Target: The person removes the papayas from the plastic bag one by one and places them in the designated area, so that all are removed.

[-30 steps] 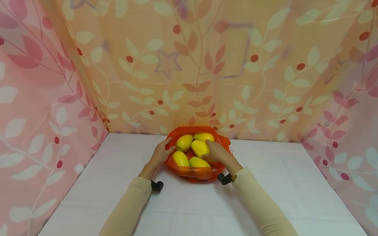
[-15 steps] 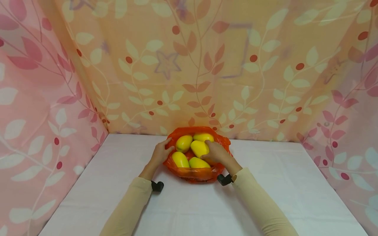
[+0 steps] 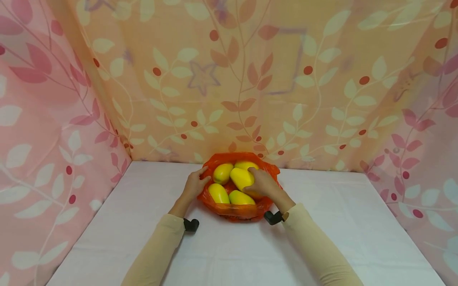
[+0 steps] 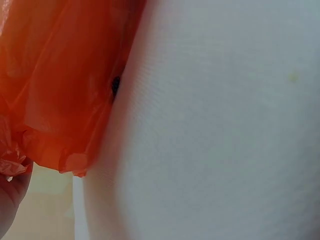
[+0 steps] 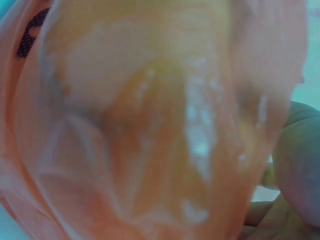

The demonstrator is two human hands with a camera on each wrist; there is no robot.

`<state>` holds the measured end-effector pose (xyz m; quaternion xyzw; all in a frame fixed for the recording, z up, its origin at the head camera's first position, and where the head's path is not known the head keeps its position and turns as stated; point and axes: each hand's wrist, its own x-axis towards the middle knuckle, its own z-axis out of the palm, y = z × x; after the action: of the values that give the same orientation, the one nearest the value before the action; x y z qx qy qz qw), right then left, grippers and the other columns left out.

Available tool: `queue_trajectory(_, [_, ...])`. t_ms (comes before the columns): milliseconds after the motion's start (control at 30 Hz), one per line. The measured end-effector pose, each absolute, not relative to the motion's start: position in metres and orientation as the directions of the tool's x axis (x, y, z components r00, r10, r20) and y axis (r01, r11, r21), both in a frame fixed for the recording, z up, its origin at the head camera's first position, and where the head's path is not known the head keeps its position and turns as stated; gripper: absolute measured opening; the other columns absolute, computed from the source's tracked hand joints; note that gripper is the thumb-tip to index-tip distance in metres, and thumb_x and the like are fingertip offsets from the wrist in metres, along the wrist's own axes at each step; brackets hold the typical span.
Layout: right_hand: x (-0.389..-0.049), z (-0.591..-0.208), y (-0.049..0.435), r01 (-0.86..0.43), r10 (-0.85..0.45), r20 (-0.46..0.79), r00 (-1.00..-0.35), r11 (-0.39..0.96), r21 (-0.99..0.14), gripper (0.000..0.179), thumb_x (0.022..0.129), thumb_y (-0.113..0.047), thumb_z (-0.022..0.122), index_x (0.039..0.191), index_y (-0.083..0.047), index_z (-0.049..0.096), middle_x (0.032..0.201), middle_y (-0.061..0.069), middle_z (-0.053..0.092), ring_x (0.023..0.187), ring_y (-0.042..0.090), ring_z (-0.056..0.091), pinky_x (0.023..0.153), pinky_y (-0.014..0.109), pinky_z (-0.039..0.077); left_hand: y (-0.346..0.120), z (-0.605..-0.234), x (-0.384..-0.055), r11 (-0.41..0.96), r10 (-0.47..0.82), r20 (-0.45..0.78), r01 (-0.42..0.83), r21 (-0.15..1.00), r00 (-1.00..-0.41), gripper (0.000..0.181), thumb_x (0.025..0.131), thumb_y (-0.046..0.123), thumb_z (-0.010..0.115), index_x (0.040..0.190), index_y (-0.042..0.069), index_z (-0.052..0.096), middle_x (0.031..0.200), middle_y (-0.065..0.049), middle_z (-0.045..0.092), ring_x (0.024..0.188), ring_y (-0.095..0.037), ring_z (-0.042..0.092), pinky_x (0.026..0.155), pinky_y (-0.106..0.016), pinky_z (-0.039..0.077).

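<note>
Several mangoes (image 3: 219,194) lie inside the red bag (image 3: 237,212); the left hand (image 3: 193,186) pinches its rim, best held wide; the right hand (image 3: 264,186) grips one mango (image 3: 241,178), ideally catching no plastic.

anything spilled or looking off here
Nothing looks spilled: the visible mangoes are within the orange plastic bag. One oddity: a faint yellowish spot, perhaps a stain, on the otherwise plain white cloth in the left wrist view.

Fruits (image 3: 223,173) in bag (image 3: 237,212), bag on table (image 3: 229,254) (toward its back), sheets (image 3: 236,83) left, right, behind
</note>
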<state>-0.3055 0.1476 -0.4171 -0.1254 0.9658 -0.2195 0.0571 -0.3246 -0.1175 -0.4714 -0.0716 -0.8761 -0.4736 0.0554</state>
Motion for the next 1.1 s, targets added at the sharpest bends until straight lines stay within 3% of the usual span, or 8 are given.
queue_trajectory(767, [-0.294, -0.391, 0.157, -0.260, -0.295, -0.009, -0.955, 0.854, -0.451, 0.080, 0.080, -0.039, 0.079, 0.144, -0.008, 0.042, 0.136, 0.015, 0.056, 0.119, 0.034, 0.053, 0.103, 0.053, 0.046, -0.119, -0.472, -0.325, 0.531, 0.071, 0.164, 0.177, 0.829, -0.984, 0.050, 0.095, 0.012, 0.061, 0.141, 0.000, 0.049, 0.142, -0.024, 0.052, 0.133, -0.041, 0.046, 0.113, -0.052, 0.036])
queue_trajectory(1100, [-0.290, -0.374, 0.165, -0.306, -0.316, 0.044, -0.948, 0.858, -0.413, 0.078, 0.079, -0.038, 0.079, 0.142, -0.006, 0.045, 0.132, 0.014, 0.058, 0.108, 0.031, 0.057, 0.097, 0.048, 0.051, -0.118, -0.472, -0.326, 0.527, 0.073, 0.168, 0.181, 0.830, -0.983, 0.049, 0.095, 0.013, 0.061, 0.141, 0.000, 0.049, 0.141, -0.023, 0.052, 0.133, -0.041, 0.046, 0.112, -0.052, 0.037])
